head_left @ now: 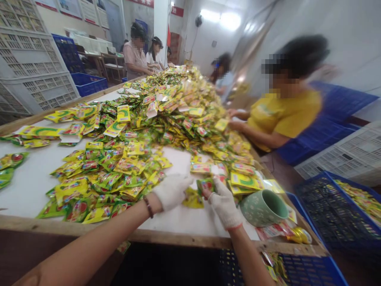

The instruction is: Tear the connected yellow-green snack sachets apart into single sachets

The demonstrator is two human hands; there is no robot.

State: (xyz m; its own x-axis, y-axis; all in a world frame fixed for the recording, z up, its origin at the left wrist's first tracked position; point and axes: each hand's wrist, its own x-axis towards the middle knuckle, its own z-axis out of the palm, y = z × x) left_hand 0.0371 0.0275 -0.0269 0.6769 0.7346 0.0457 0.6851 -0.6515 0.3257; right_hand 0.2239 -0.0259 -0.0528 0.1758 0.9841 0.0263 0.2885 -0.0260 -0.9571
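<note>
White knit gloves cover both my hands. My right hand (224, 204) grips a small green snack packet (205, 185) with a red fruit picture, thumb and fingertips on its edge. To its left is my left hand (172, 192), smeared by motion, its fingers pointing at the held packet. Whether it holds anything is not visible. A yellow packet (193, 200) lies on the white tabletop between the hands. Left of my hands spreads a loose pile of yellow and green packets (119, 167). Yellow cards (245, 180) lie beyond my right hand, near a green flowered cup (263, 207) tipped on its side.
A large heap of packets (178, 115) runs down the table. A co-worker in a yellow shirt (279, 115) stands at the right edge; others work farther back. Blue crates (315, 210) stand at right, white crates (35, 67) at left. A wooden rim (190, 238) edges the table.
</note>
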